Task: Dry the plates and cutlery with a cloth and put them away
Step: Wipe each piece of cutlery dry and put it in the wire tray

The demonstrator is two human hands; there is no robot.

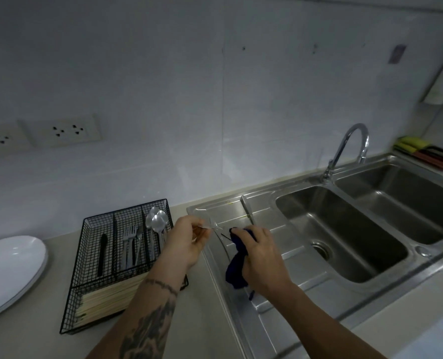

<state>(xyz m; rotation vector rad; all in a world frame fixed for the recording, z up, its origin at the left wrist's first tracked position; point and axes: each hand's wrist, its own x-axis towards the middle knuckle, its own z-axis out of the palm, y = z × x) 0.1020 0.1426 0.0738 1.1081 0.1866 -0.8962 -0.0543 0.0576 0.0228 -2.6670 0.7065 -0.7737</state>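
My left hand [186, 239] pinches a thin piece of metal cutlery [211, 227] above the left edge of the sink's draining board [230, 211]; blur hides what kind it is. Just to its right my right hand [260, 257] grips a dark blue cloth [237, 270], which hangs down over the draining board. Left of my hands stands a black wire cutlery basket [85, 281] holding spoons [158, 221], forks [129, 242], a black-handled utensil [103, 252] and, at the front, wooden chopsticks [106, 301]. A stack of white plates [7, 270] lies on the counter at far left.
A steel double sink [344, 229] with a curved tap [350, 149] fills the right side. Coloured sponges [412, 145] and a tray sit behind it at far right. Wall sockets [67, 130] are on the tiled wall above the counter.
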